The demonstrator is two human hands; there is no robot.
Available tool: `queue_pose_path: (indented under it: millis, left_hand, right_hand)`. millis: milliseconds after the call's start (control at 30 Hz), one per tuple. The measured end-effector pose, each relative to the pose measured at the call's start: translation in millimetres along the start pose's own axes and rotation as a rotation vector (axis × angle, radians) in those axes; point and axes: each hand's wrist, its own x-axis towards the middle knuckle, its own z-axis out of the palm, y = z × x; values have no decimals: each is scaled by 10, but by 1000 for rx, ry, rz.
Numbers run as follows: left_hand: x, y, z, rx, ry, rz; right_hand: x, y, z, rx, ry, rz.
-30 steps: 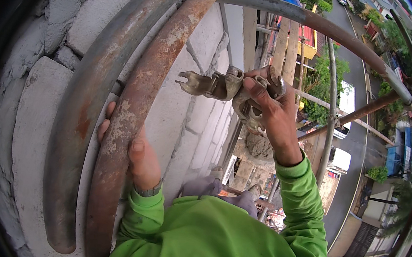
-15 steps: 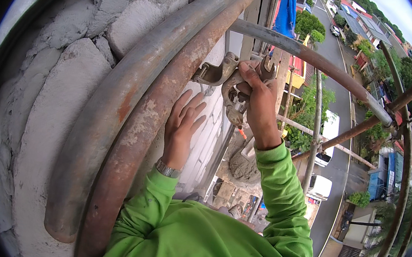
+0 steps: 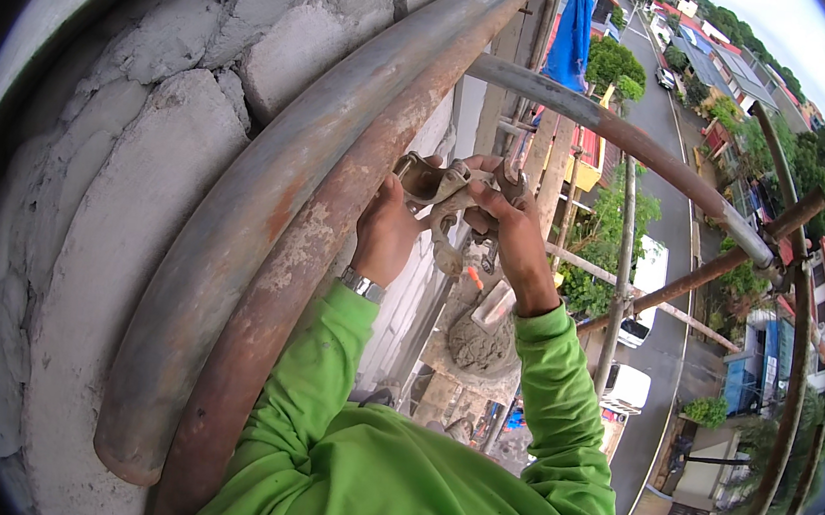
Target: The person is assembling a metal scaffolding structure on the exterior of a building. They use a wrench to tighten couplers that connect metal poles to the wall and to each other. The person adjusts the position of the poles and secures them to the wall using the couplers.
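Both hands are on a metal scaffold coupler (image 3: 453,199), a worn clamp with curved jaws hanging apart. My right hand (image 3: 522,244) grips its right side, thumb across the metal and fingers curled behind. On the other side my left hand (image 3: 386,237), a watch at its wrist, has its thumb up against the left jaw; its other fingers are mostly hidden behind the clamp. Just left of that hand runs a rusty scaffold pipe (image 3: 321,223), with a thicker grey pipe (image 3: 233,239) alongside.
A rough block wall (image 3: 130,168) rises at the left. A crossing pipe (image 3: 636,135) reaches right to other scaffold poles (image 3: 802,299). Far below lie a heap of wet mortar (image 3: 484,345), planks (image 3: 547,156) and a street (image 3: 669,355) with parked vehicles. A blue sheet (image 3: 569,38) hangs ahead.
My left hand has risen from beside the rusty pipe, fingers spread, to take hold of the coupler's left jaw. The right hand has lowered slightly with the coupler still in it.
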Motion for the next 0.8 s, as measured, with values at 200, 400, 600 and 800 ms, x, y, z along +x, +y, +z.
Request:
queue_pose_path:
  millis: [200, 400, 600, 800]
  left_hand:
    - [-82, -163, -152, 41, 90, 34]
    - [-82, -47, 18, 35, 92, 147]
    - [-9, -289, -436, 601, 459, 227]
    - [-35, -41, -238, 126, 161, 314]
  right_hand:
    - [-87, 144, 70, -90, -154, -6]
    - [4, 232, 142, 41, -84, 61]
    - [143, 241, 311, 207, -70, 89]
    - [221, 294, 349, 358, -45, 78]
